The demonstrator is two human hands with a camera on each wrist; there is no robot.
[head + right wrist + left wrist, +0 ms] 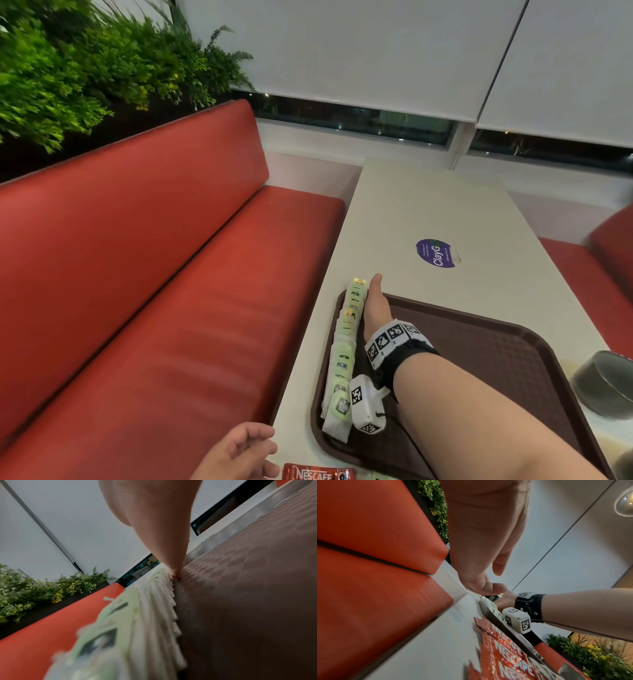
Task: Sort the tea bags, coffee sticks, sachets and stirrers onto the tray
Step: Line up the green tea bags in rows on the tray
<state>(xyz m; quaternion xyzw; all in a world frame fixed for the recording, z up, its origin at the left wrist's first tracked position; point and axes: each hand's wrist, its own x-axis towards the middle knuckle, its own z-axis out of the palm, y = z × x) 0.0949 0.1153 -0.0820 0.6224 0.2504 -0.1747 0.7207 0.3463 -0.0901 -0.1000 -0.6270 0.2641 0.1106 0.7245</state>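
My right hand (374,308) lies straight-fingered along the tea bags (342,356) — their row runs away from me; my loosely curled left hand (239,452) sits nearest the coffee stick (318,474).

Even indoor light, soft shadows | ceiling lamp (624,503) glares | tea bags (106,635) blurred close-up | wide-angle edges bend

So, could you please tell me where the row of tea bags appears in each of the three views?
Head: the row of tea bags lies along the tray's left edge, beside the right hand.
Left wrist: mid-frame, small, the row peeks above the tray rim.
Right wrist: lower centre, blurred, the row runs up to the hand.
Shared landmark: the red bench.
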